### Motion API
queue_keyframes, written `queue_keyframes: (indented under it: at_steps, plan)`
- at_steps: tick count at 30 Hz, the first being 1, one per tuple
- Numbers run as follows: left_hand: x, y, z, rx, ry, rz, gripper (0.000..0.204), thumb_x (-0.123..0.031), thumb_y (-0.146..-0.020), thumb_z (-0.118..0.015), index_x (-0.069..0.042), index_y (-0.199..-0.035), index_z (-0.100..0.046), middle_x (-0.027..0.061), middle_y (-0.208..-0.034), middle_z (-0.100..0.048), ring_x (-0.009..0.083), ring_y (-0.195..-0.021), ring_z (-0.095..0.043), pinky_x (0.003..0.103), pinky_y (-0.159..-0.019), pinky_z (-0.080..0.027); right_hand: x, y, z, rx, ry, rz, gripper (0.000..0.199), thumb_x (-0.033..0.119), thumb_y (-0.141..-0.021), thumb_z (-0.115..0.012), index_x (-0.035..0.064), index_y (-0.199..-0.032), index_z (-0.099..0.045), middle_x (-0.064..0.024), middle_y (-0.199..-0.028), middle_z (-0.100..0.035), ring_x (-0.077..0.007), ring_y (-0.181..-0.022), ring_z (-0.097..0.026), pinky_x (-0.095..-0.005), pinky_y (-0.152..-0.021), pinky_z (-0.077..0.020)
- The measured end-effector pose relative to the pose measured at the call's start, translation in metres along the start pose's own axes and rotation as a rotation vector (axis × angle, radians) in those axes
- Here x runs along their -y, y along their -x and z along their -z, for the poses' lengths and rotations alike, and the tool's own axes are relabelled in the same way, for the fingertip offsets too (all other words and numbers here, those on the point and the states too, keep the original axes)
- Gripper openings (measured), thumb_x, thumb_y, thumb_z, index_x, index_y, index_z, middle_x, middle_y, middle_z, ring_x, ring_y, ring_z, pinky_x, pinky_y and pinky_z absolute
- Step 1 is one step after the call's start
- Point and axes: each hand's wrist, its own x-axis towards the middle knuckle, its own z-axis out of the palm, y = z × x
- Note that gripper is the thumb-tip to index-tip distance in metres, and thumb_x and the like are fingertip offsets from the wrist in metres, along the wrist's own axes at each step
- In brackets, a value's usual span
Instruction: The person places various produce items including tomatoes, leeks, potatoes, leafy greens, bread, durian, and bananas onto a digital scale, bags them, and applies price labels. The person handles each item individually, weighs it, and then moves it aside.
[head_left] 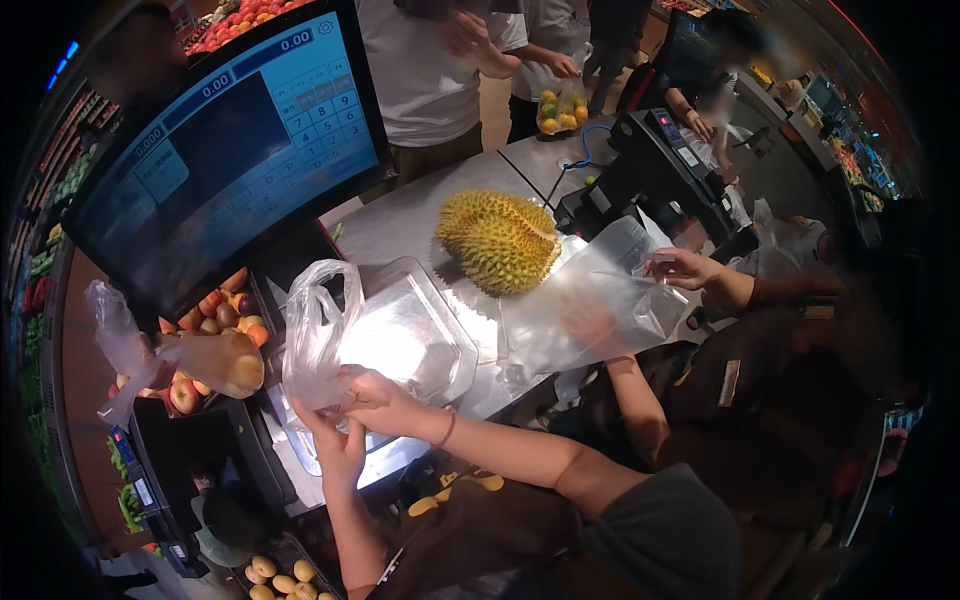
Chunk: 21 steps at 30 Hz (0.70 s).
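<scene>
Over the scale tray [440,330], left hand [335,450] & right hand [380,398] both pinch the bottom of a thin plastic bag [315,325], held upright just left of the tray; durian [498,240] on the counter [400,215] further right, a co-worker's bag [600,300] beside it

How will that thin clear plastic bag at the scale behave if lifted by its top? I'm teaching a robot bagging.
The clear plastic bag would likely be floppy: it already sags and crumples above the left hand and right hand. It is probably very light, being thin see-through film. It may slip, since its surface looks glossy.
</scene>
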Motion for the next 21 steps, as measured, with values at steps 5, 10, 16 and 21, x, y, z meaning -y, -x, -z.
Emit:
queue_keyframes:
  at_steps: [5,10,16,21]
  plan:
    - [-0.007,0.005,0.014,0.021,-0.232,-0.058,0.06,-0.006,-0.076,-0.061,-0.001,-0.129,-0.033,0.0172,-0.122,-0.043,0.0287,-0.112,-0.044,0.036,-0.097,-0.032,0.019,0.004,-0.002,-0.115,0.066,-0.136,0.022,0.012,-0.086,-0.055,0.0005,-0.104,-0.058,-0.0084,-0.094,-0.062,-0.0121,-0.087,-0.057,-0.0259,-0.075,-0.0454]
    - [-0.011,0.003,0.035,-0.112,-0.24,-0.112,0.045,-0.008,-0.077,-0.059,-0.002,-0.12,-0.045,0.0144,-0.119,-0.047,0.0275,-0.111,-0.045,0.035,-0.097,-0.032,0.02,0.008,0.003,-0.145,-0.157,-0.005,0.023,0.01,-0.094,-0.038,-0.0026,-0.091,-0.057,-0.0105,-0.082,-0.059,-0.0225,-0.089,-0.057,-0.0401,-0.095,-0.0377]
    - [-0.002,0.003,0.063,-0.513,-0.366,-0.115,0.051,-0.001,-0.075,-0.058,-0.003,-0.122,-0.039,0.0151,-0.125,-0.039,0.0282,-0.116,-0.037,0.035,-0.097,-0.031,0.033,0.011,0.015,-0.318,-0.099,0.176,0.026,0.018,-0.095,-0.036,-0.0005,-0.083,-0.051,-0.01,-0.067,-0.05,-0.024,-0.068,-0.055,-0.044,-0.082,-0.0443]
    - [0.045,-0.024,0.096,-0.77,-0.495,0.021,0.088,-0.009,-0.07,-0.07,0.0,-0.135,-0.012,0.0197,-0.137,-0.014,0.0329,-0.121,-0.028,0.041,-0.1,-0.028,0.04,0.015,0.021,-0.382,-0.115,0.188,0.025,0.018,-0.095,-0.038,0.0003,-0.081,-0.049,-0.0084,-0.064,-0.046,-0.0215,-0.064,-0.052,-0.0404,-0.078,-0.0453]
